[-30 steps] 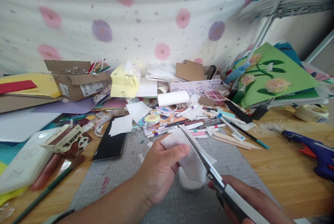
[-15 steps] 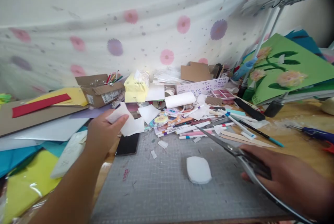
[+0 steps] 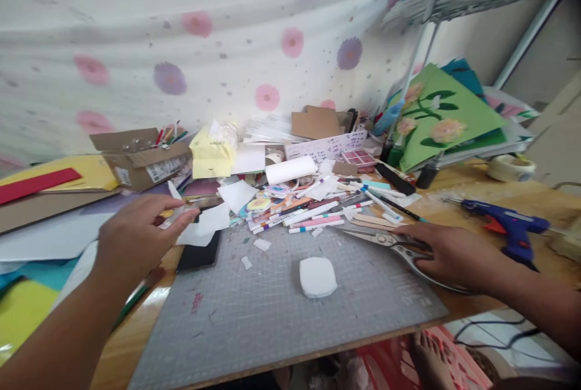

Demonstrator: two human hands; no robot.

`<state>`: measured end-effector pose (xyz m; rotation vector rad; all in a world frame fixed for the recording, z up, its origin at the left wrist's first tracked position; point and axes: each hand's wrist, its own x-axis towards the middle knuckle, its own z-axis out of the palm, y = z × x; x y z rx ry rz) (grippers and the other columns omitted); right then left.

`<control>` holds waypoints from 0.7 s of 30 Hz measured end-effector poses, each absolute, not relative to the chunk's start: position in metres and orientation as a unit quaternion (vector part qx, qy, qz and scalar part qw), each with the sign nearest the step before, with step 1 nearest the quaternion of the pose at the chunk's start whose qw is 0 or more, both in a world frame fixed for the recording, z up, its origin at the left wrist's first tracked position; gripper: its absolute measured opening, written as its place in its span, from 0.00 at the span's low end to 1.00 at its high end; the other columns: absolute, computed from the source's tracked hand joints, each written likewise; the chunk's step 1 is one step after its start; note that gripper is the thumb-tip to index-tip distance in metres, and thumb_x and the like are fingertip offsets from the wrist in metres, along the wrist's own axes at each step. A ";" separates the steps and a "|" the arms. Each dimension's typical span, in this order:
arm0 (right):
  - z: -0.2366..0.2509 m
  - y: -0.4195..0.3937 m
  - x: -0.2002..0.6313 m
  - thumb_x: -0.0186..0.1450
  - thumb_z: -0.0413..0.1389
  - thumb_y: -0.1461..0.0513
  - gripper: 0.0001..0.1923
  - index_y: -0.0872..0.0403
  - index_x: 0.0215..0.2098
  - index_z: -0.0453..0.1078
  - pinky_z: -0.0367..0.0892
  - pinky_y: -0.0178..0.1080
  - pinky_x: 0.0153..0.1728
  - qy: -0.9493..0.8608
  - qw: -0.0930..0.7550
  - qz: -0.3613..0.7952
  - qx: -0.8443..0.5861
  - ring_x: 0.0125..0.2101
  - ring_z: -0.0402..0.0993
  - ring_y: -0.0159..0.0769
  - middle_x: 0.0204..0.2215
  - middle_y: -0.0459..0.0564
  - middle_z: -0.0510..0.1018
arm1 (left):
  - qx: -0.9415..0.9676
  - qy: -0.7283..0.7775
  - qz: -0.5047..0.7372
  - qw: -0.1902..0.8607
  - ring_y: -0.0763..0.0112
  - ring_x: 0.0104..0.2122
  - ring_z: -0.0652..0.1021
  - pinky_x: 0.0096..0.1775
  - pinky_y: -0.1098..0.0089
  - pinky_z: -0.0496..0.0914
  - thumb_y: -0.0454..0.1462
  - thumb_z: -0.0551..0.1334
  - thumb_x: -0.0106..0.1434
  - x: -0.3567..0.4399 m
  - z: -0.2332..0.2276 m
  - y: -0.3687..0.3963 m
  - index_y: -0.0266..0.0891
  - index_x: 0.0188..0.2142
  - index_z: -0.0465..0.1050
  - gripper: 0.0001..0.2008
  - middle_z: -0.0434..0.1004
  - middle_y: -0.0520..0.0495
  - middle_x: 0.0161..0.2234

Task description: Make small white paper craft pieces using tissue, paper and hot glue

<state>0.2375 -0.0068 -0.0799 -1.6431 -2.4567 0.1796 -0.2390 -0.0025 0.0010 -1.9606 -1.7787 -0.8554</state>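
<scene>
Markers [image 3: 318,222] behind, cutting mat [image 3: 245,329] in front

The cutting mat lies on the bench [image 3: 127,335], a pad [image 3: 318,277] on it. A phone [image 3: 200,257] sits at the mat's back left, scissors [image 3: 385,238] across its right edge. Behind the markers is a paper roll [image 3: 291,170]; right of the scissors, a glue gun [image 3: 515,224].

Lowered scissors [image 3: 385,240] with right hand [image 3: 442,252] to right edge of cutting mat [image 3: 254,311]. Drew left hand [image 3: 138,226] from over mat to beyond its left edge with fingers parted. Left white paper [image 3: 193,234] near mat's far left corner. Brought foot [image 3: 431,353] into view below mat.
</scene>
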 end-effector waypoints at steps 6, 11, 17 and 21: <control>-0.073 -0.002 0.241 0.54 0.53 0.64 0.28 0.53 0.54 0.67 0.65 0.47 0.48 -0.841 0.061 0.090 -0.530 0.48 0.71 0.49 0.51 0.55 0.74 | -0.642 -0.611 -0.450 -0.110 0.66 0.30 0.75 0.35 0.66 0.67 0.40 0.63 0.54 -0.176 0.009 0.002 0.43 0.34 0.70 0.08 0.73 0.54 0.28; -0.054 -0.005 0.234 0.56 0.56 0.61 0.24 0.51 0.51 0.71 0.64 0.49 0.47 -0.854 0.076 0.097 -0.506 0.45 0.71 0.50 0.46 0.56 0.76 | -0.631 -0.464 -0.436 -0.443 0.73 0.23 0.75 0.27 0.72 0.67 0.32 0.66 0.51 -0.108 -0.015 0.000 0.41 0.39 0.68 0.16 0.71 0.56 0.25; -0.032 -0.022 0.157 0.62 0.53 0.53 0.27 0.56 0.57 0.62 0.67 0.42 0.43 -0.738 0.284 0.413 -0.452 0.42 0.71 0.39 0.45 0.55 0.74 | -0.643 -0.418 -0.376 -0.519 0.73 0.26 0.74 0.30 0.72 0.68 0.30 0.66 0.50 -0.068 -0.044 -0.007 0.38 0.35 0.72 0.11 0.72 0.53 0.25; -0.037 -0.019 0.120 0.60 0.56 0.56 0.24 0.58 0.52 0.65 0.67 0.39 0.37 -0.646 0.313 0.562 -0.410 0.35 0.71 0.34 0.40 0.53 0.74 | -0.650 -0.386 -0.368 -0.541 0.70 0.31 0.75 0.32 0.71 0.69 0.32 0.68 0.50 -0.070 -0.055 -0.010 0.39 0.36 0.73 0.12 0.75 0.49 0.29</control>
